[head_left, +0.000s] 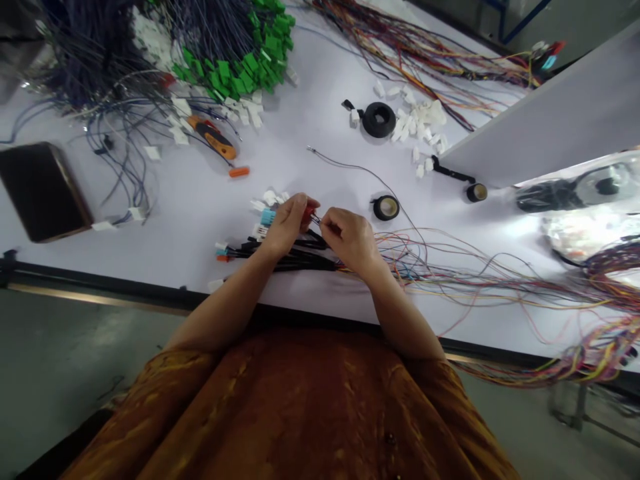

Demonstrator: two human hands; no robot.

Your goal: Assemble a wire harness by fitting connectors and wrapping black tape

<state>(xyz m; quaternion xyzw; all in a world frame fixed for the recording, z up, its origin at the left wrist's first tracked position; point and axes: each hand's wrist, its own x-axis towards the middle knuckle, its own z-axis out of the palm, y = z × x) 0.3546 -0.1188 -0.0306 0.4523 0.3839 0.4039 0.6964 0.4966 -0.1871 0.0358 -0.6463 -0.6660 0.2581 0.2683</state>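
Note:
Near the table's front edge my left hand (pixel 286 227) grips a small red connector (pixel 308 216) between thumb and fingers. Just to the right, my right hand (pixel 347 239) pinches a thin wire end (pixel 316 219) at the connector's side; whether it is inserted cannot be made out. Beneath both hands runs a harness with black sleeving (pixel 305 260), its coloured wires (pixel 400 260) spreading to the right. A light blue connector (pixel 268 217) and white connectors (pixel 273 198) lie beside my left hand.
Black tape rolls (pixel 379 120) (pixel 386 207) lie behind and to the right. An orange-handled tool (pixel 215 139), a phone (pixel 45 191) and green connectors (pixel 245 73) are on the left. A grey panel (pixel 550 107) stands at the right.

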